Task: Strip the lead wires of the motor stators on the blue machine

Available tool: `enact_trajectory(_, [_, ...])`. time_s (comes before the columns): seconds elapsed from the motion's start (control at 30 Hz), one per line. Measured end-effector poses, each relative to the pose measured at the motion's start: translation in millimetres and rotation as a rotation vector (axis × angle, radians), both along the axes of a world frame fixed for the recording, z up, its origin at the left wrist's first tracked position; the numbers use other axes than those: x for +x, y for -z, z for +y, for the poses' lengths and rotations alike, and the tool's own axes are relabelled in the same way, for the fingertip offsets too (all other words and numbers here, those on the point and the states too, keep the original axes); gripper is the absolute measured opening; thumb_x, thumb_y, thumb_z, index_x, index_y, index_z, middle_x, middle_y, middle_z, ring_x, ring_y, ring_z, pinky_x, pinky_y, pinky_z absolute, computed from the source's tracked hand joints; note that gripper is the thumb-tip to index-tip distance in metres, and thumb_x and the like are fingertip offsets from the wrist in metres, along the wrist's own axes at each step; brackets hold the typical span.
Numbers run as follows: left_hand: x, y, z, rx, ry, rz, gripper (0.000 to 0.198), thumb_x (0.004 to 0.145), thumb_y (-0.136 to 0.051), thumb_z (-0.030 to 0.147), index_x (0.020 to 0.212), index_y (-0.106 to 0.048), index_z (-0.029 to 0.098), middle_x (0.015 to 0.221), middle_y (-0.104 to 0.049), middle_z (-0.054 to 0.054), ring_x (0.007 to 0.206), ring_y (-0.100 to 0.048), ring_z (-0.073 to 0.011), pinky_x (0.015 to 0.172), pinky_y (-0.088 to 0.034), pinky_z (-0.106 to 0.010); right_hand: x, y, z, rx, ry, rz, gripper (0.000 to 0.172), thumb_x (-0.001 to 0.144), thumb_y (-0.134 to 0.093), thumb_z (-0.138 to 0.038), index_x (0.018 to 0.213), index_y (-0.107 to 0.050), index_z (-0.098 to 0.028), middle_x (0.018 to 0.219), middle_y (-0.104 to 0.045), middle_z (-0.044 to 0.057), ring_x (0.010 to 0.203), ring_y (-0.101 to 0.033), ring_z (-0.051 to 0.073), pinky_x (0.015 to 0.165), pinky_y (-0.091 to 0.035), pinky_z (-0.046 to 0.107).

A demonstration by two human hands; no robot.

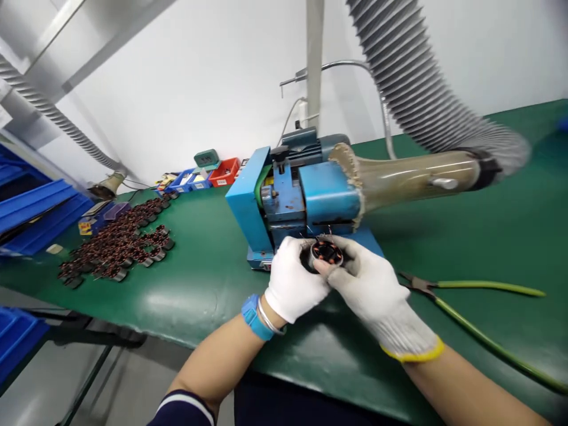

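A small round motor stator point(327, 253), dark inside with copper windings and thin wire ends sticking up, is held between my two white-gloved hands. My left hand point(295, 278) curls round its left side. From the right, my right hand point(366, 272) grips it, with the bare thumb tip on the near rim. Right behind the stator stands a blue belt-driven machine point(331, 192); wire ends point toward its underside. Whether they touch the machine, I cannot tell. Both hands' far fingers are partly hidden.
Many similar stators point(119, 242) lie in a cluster on the green table point(195, 296) at left. Green-handled pliers point(421, 285) lie open at right. A ribbed duct point(412, 77) joins the machine's extraction pipe point(412, 177). A red bin point(225, 172) stands at the back.
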State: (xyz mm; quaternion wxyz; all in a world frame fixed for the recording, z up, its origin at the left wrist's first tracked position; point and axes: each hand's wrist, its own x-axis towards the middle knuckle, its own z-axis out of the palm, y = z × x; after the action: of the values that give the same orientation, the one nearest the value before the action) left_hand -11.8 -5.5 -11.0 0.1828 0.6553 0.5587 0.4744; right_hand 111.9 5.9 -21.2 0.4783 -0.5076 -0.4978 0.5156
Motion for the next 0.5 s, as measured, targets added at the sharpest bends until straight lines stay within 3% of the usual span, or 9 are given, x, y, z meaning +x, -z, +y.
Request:
enact_trajectory(0.3, [15,-23.4,25,-0.053,-0.09,0.054,0.028,0.064,-0.077,0.028,0.084,-0.061,0.018,0.086,-0.068,-0.006,0.079,-0.065,-0.0223,0.074,-0.051,-0.035,7,-18.5,23,0.044,0.011,0.114,0.052,0.062,-0.075,-0.042,0.105,-0.067,-0.013,0.099,-0.075,0.012,0.087,-0.072,0.023,0.074,-0.061,0.029])
enact_trajectory(0.4, [17,-22.5,24,-0.068,-0.092,0.017,0.03,0.062,-0.079,0.025,0.085,-0.061,0.018,0.085,-0.068,-0.006,0.079,-0.065,-0.0222,0.074,-0.051,-0.034,9,-20.1,22,0.064,-0.007,0.087,0.051,0.064,-0.073,-0.041,0.105,-0.068,-0.012,0.098,-0.075,0.011,0.086,-0.073,0.023,0.073,-0.061,0.029])
enact_trajectory(0.5, [12,-14.2,8,-0.085,-0.082,-0.028,0.032,0.063,-0.078,0.022,0.089,-0.061,0.018,0.089,-0.068,-0.006,0.083,-0.065,-0.0222,0.078,-0.052,-0.035,7,-15.9,11,0.018,-0.035,-0.02,0.056,0.064,-0.073,-0.04,0.113,-0.067,-0.013,0.102,-0.075,0.012,0.087,-0.073,0.024,0.074,-0.061,0.031])
